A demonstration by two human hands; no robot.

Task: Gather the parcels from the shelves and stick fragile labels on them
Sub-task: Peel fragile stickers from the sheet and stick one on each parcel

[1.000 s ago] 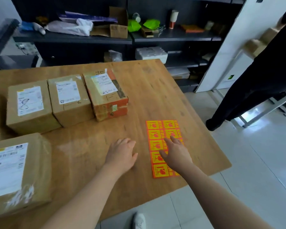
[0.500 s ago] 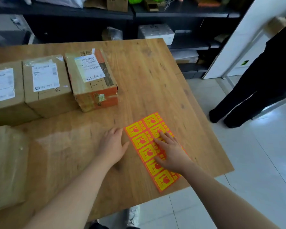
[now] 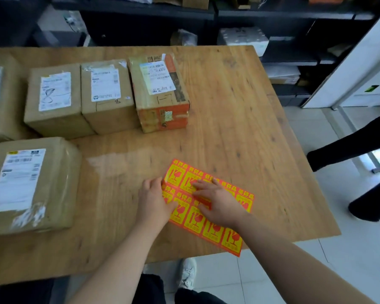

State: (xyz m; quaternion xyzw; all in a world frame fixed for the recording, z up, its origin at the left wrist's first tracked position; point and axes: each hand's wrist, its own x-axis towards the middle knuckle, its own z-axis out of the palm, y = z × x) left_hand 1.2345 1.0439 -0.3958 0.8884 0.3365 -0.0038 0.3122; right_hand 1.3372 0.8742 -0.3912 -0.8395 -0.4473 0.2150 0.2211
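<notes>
Flat left hand (image 3: 154, 201) pins the label sheet (image 3: 230, 238) at its 9 o'clock edge; right hand (image 3: 221, 204) lies on it with fingers spread.

The sheet sits on the table (image 3: 239, 128) at 5 o'clock, its near corner overhanging the edge. A row of three parcels (image 3: 106, 95) waits at 11 o'clock and a large parcel (image 3: 29, 183) at 9. None shows a fragile label, so gathering looks done and peeling the first label seems the step in hand. Next comes lifting one label clean off while the left hand keeps the backing down. A red flap (image 3: 203, 202) shows under the right thumb side, but I cannot tell whether it is pinched. Print is blurred, a further parcel is cut off at 9 o'clock, and the shelves (image 3: 283, 16) at 12 are dim.
</notes>
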